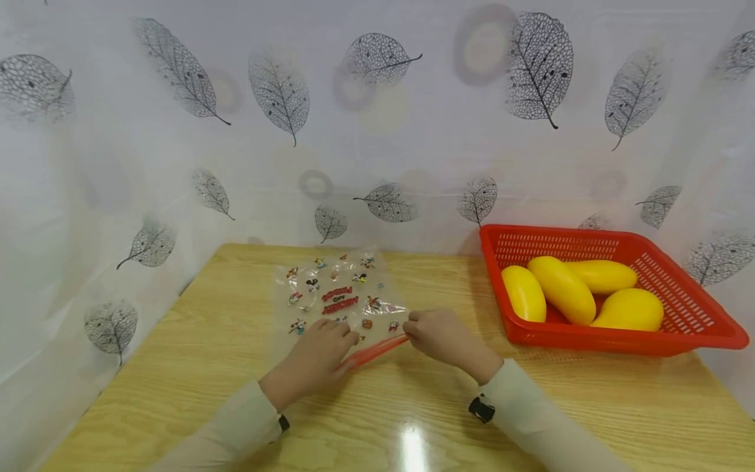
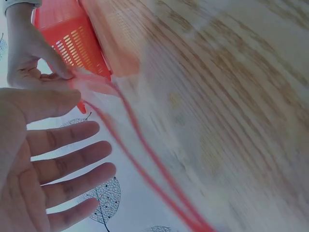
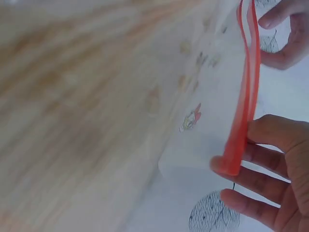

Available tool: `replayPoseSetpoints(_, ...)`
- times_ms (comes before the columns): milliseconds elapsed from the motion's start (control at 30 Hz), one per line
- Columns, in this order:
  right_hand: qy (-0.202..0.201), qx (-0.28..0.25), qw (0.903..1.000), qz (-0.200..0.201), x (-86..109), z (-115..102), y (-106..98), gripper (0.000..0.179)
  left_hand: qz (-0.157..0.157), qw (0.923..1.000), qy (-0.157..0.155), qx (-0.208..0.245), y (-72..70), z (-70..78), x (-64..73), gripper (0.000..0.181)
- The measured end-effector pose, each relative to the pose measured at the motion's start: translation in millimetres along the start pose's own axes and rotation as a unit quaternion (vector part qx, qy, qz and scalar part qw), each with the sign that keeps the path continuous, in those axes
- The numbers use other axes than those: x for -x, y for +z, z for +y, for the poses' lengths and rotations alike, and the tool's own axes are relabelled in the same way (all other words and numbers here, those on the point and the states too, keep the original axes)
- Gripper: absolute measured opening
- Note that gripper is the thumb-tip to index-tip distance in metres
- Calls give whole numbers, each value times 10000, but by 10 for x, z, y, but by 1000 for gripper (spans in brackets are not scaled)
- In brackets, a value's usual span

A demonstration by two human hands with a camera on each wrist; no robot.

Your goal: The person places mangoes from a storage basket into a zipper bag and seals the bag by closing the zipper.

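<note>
Across the upper frame, a pale curtain (image 1: 413, 144) with dark leaf prints; below, a wood-grained table (image 1: 206, 328). Near centre, a clear plastic bag (image 1: 339, 301), with a red strip (image 1: 377, 351) along the near edge. Pinched at one end by the right hand (image 1: 442, 341), thumb against fingers; close by, the left hand (image 1: 318, 354), fingers straight and spread, contact impossible to tell. Looks early: red edges slightly parted, wider opening seemingly left to do, four yellow fruits (image 1: 560, 288) in the red basket (image 1: 560, 335), right of frame. Reads, upside down, "MICKEY AND FRIENDS" on the plastic.
</note>
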State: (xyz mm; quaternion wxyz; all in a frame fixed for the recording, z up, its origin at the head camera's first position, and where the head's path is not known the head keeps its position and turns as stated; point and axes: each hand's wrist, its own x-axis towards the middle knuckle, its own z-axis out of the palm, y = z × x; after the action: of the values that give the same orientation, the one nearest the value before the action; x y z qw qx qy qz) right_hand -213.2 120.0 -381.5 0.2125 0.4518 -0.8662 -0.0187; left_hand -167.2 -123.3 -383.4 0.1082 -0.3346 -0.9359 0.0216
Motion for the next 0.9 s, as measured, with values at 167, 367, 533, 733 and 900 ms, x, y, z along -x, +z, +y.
replayPoseSetpoints(167,149,124,9987,472,71,103,-59,11,450,9986,169,-241,10,26,-7,24)
replayPoseSetpoints(367,350,93,9943,998,134,179,-83,11,626,9964,163,-545,48,69,-15,29)
replayPoseSetpoints(533,462,155,9892,1381,185,237,-94,13,944,9936,-31,-620,39,103,-33,22)
replayPoseSetpoints(733,592,70,9872,1476,224,289,-128,14,1496,9856,-273,-737,-9,115,-66,22)
replayPoseSetpoints(900,544,-123,9851,1630,222,300,-119,19,2147,9738,-401,-639,-18,110,-96,19)
